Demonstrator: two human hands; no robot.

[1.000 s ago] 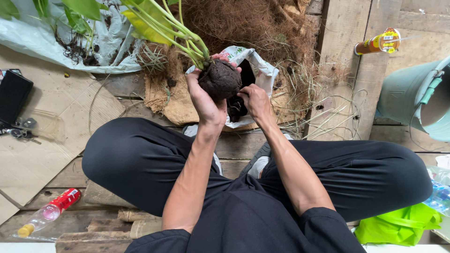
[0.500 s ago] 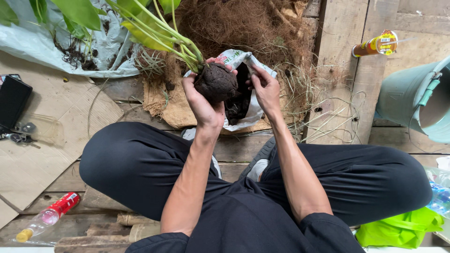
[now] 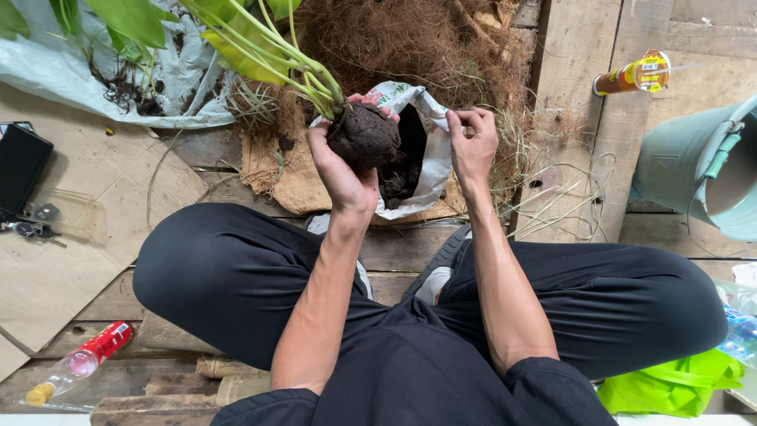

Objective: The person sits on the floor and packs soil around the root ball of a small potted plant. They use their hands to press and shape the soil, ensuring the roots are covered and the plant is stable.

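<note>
The floor is rough wooden planking, with flattened cardboard laid over it at the left. A person sits cross-legged on it in black clothes.

2 hands are raised in front of the knees. The left hand is closed around a dark soil ball at the base of 1 plant, whose green stems lean far and left. The right hand is just right of it, fingertips pinched together near the rim of a white plastic bag; whether it grips the rim cannot be told. The bag stands open just beyond the knees and holds dark soil.

Behind the bag lies 1 heap of brown fibre. Far left, a pale plastic sheet carries more leafy plants and loose roots.

2 bottles show: 1 with a red label lying near left, 1 with a yellow label far right. 1 teal bucket stands at the right edge, its contents unclear. A black pouch and keys sit at the left. A bright green bag lies near right.
</note>
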